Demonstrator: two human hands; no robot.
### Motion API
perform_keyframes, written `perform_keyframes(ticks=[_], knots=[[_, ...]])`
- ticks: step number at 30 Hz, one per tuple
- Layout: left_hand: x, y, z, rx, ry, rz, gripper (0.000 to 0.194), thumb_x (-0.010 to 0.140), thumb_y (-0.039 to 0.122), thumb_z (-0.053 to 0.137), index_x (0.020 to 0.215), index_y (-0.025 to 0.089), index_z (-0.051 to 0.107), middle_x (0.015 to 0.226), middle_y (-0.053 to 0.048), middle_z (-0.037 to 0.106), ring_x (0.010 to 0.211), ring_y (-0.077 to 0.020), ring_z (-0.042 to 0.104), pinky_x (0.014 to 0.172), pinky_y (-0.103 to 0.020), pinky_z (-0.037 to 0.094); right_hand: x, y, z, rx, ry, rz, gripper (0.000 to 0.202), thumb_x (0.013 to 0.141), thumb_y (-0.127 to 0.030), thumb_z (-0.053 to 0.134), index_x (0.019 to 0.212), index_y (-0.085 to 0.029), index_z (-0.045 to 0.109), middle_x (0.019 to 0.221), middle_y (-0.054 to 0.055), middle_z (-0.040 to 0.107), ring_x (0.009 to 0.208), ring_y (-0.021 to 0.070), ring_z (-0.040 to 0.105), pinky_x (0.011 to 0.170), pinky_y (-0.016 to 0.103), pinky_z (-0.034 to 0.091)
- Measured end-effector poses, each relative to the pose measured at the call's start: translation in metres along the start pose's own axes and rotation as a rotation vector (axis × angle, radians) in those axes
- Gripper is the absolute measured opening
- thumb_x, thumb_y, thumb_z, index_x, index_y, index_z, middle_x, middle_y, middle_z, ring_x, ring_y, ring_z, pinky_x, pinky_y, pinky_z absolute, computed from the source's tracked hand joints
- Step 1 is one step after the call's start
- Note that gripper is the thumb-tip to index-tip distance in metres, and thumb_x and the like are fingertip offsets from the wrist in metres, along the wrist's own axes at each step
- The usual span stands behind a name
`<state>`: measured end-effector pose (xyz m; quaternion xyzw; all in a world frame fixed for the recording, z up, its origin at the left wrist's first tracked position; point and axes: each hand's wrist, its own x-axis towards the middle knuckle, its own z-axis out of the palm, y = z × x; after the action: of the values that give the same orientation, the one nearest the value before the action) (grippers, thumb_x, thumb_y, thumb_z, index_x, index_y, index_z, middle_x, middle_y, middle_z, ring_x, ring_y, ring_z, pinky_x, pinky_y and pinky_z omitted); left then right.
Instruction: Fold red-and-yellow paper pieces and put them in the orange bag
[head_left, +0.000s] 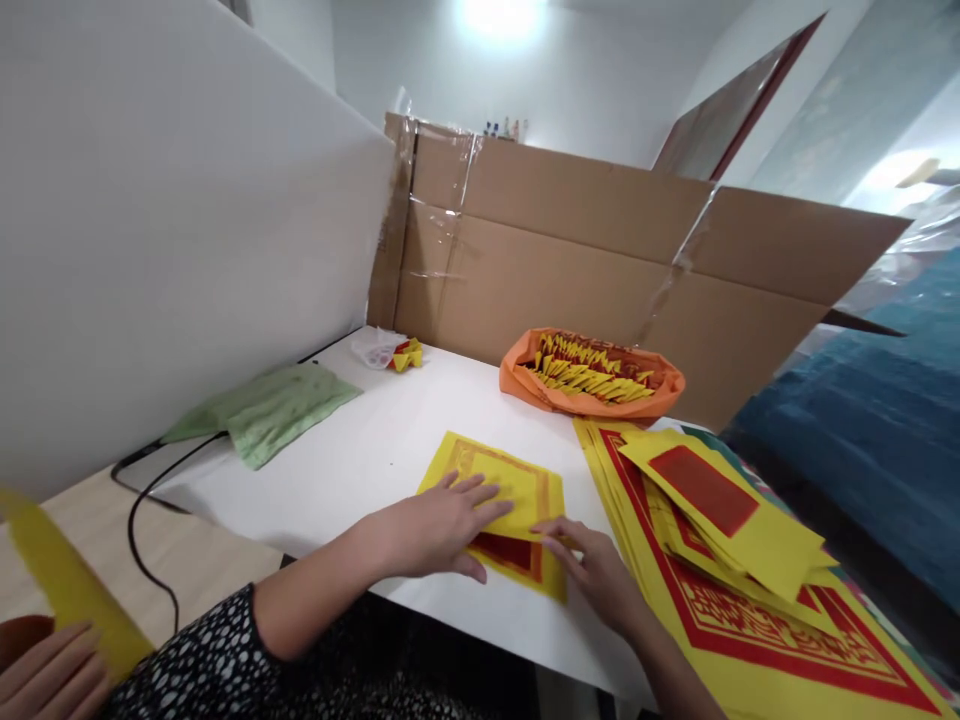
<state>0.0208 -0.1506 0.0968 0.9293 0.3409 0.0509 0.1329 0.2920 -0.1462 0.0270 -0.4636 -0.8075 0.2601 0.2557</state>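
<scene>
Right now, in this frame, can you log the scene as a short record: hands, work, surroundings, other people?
Left hand: the left hand lies spread on a folded yellow sheet
Right hand: the right hand has fingertips at the flap's edge; grip unclear
Right side: stacked yellow-and-red sheets
Far side: orange container with folded yellow pieces
Left side: green cloth
Other person: a hand by yellow paper

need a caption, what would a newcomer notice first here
The orange bag of folded yellow pieces, before the cardboard, probably catches the eye first. Next come red-printed yellow sheets piled at right, then the central sheet under the left hand, the right hand at its edge.
</scene>
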Motion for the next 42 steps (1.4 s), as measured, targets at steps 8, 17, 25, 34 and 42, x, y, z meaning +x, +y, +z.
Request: perform_keyframes(ticks=[8, 17, 25, 34, 42], knots=[[0.050, -0.035, 0.024, 0.108, 0.073, 0.064, 0.055, 0.095, 0.042, 0.052, 0.144, 0.019, 0.039, 0.152, -0.017, 0.034, 0.144, -0.0326, 0.024, 0.114, -0.053, 0.023, 0.078, 0.041, 0.008, -0.032, 0.246, 0.263, 0.037, 0.081, -0.056, 0.051, 0.067, -0.022, 0.056, 0.062, -0.001, 0.062, 0.061, 0.0195, 0.056, 0.059, 0.028, 0.040], [0.065, -0.072, 0.084, 0.133, 0.088, -0.151, 0.058, 0.098, 0.054, 0.034, 0.146, 0.022, 0.037, 0.151, -0.020, 0.035, 0.139, -0.0443, 0.026, 0.103, -0.072, 0.023, 0.092, 0.059, 0.026, -0.062, 0.268, 0.296, 0.033, 0.081, -0.051, 0.051, 0.067, -0.022, 0.059, 0.068, 0.002, 0.068, 0.065, 0.0213, 0.061, 0.062, 0.029, 0.041], [0.073, -0.076, 0.090, 0.110, 0.090, -0.160, 0.058, 0.099, 0.053, 0.030, 0.148, 0.023, 0.032, 0.154, -0.020, 0.029, 0.142, -0.0406, 0.023, 0.106, -0.070, 0.020, 0.099, 0.065, 0.024, -0.093, 0.267, 0.355, 0.032, 0.082, -0.051, 0.049, 0.068, -0.023, 0.058, 0.074, 0.004, 0.070, 0.068, 0.0229, 0.062, 0.062, 0.029, 0.040], [0.077, -0.076, 0.090, 0.119, 0.077, -0.194, 0.058, 0.100, 0.052, 0.028, 0.150, 0.023, 0.029, 0.156, -0.019, 0.025, 0.143, -0.0391, 0.020, 0.106, -0.071, 0.019, 0.104, 0.066, 0.021, -0.117, 0.247, 0.416, 0.032, 0.083, -0.051, 0.050, 0.067, -0.024, 0.056, 0.065, 0.000, 0.066, 0.061, 0.0203, 0.058, 0.058, 0.028, 0.035], [0.075, -0.075, 0.088, 0.157, 0.060, -0.181, 0.055, 0.098, 0.041, 0.039, 0.149, 0.025, 0.029, 0.156, -0.019, 0.025, 0.142, -0.0414, 0.022, 0.105, -0.070, 0.022, 0.103, 0.065, 0.022, -0.149, 0.257, 0.419, 0.030, 0.083, -0.049, 0.050, 0.066, -0.024, 0.053, 0.065, 0.000, 0.065, 0.060, 0.0192, 0.056, 0.057, 0.027, 0.035]])
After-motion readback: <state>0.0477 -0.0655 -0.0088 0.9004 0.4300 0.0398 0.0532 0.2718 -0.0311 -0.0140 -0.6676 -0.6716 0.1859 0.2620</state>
